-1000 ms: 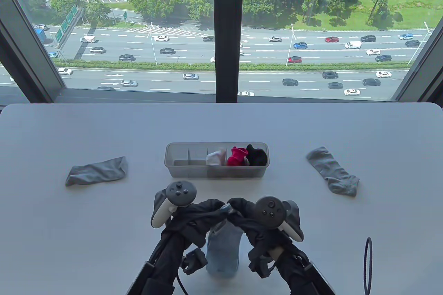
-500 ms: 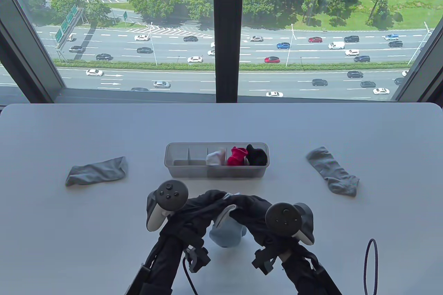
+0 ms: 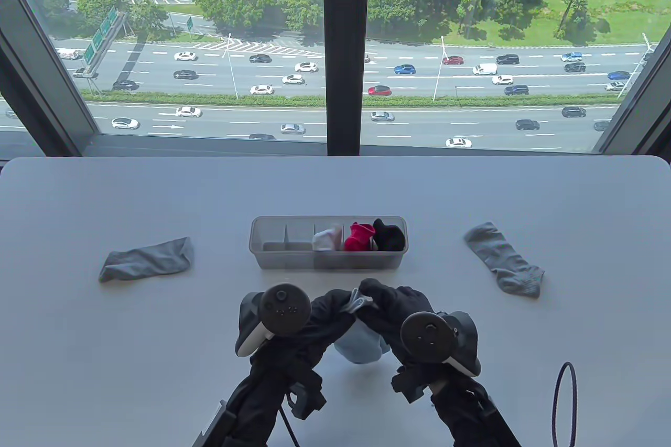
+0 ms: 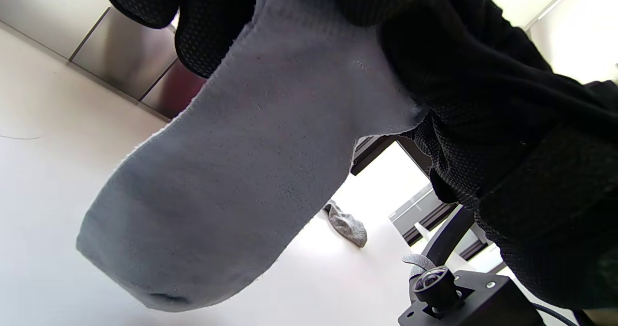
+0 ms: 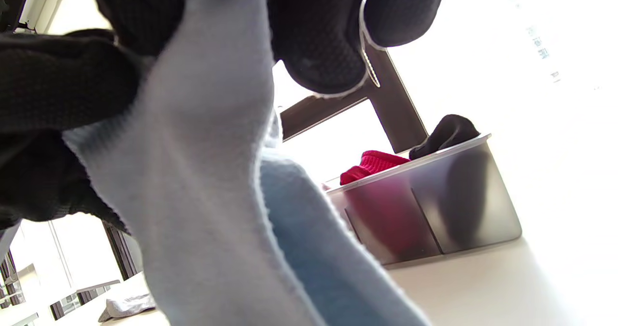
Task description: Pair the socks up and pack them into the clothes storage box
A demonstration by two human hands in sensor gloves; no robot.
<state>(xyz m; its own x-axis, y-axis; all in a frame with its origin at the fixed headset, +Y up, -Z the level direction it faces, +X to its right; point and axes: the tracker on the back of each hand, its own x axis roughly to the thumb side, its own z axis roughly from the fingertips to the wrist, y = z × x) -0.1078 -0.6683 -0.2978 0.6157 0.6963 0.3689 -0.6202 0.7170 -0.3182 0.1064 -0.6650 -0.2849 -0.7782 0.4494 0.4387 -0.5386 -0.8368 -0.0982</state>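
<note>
While both grip it, left hand (image 3: 335, 305), right hand (image 3: 390, 305), light-blue sock (image 3: 361, 345)

At six o'clock on the white bench (image 3: 105, 363) the left hand (image 3: 327, 311) and right hand (image 3: 390, 305) meet fingertip to fingertip, pinching the cuff of a pale blue sock (image 3: 361, 345) that hangs between them. Just beyond, toward twelve, sits the clear storage box (image 3: 283, 255) holding white (image 3: 324, 240), red (image 3: 359, 237) and black (image 3: 389, 235) bundles. One grey sock (image 3: 147, 259) lies at nine o'clock, another grey sock (image 3: 504, 259) at three.
</note>
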